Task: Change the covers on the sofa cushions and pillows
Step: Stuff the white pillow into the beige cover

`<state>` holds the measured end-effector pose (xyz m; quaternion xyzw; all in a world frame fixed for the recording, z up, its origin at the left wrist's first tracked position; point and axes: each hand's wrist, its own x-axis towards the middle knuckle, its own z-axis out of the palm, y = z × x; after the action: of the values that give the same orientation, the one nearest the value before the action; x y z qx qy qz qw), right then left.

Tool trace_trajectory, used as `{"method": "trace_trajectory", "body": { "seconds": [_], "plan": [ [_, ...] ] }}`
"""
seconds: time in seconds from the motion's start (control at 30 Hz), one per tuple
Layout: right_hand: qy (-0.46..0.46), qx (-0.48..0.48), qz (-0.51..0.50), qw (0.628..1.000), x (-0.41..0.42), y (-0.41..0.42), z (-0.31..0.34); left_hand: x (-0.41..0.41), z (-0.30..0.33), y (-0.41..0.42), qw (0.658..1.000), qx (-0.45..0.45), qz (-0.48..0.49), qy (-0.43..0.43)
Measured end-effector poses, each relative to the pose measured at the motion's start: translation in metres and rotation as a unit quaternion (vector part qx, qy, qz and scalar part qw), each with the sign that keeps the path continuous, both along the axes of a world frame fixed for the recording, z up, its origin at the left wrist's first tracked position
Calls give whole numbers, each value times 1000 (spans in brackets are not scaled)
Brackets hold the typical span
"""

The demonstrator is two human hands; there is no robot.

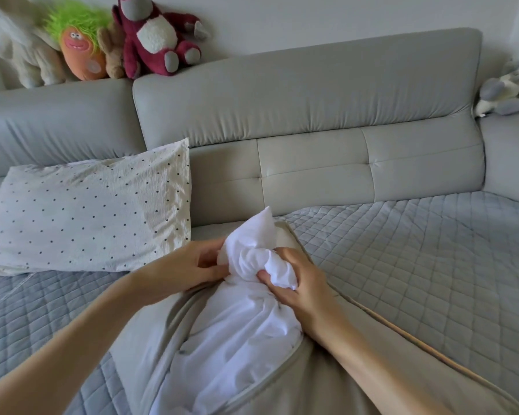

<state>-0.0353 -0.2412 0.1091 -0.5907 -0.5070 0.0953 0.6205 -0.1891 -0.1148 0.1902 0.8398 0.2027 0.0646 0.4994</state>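
White crumpled cushion insert (246, 339), half inside grey cover (174, 333), gripped by both hands' fingers (204, 265).

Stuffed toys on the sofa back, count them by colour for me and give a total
Cream or beige: 2, the pale plush at far left and the tan plush
Orange with green hair: 1
Dark red and white: 1, the bear
Grey and white: 1, the plush at right
Total: 5
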Motion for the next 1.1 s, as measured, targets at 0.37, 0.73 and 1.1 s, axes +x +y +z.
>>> {"method": "trace_trajectory", "body": {
  "seconds": [0.37, 0.73, 1.1],
  "plan": [
    [40, 1, 16, 999, -2, -17, 2, 10, -4, -14, 984, 164, 27, 68],
    [15, 41, 24, 999, -5, -37, -2, 11, 13, 1, 974, 180, 42, 130],
    [117, 46, 60, 990, 5, -38, 3, 5, 13, -2, 980, 2, 127, 151]
  ]
}}
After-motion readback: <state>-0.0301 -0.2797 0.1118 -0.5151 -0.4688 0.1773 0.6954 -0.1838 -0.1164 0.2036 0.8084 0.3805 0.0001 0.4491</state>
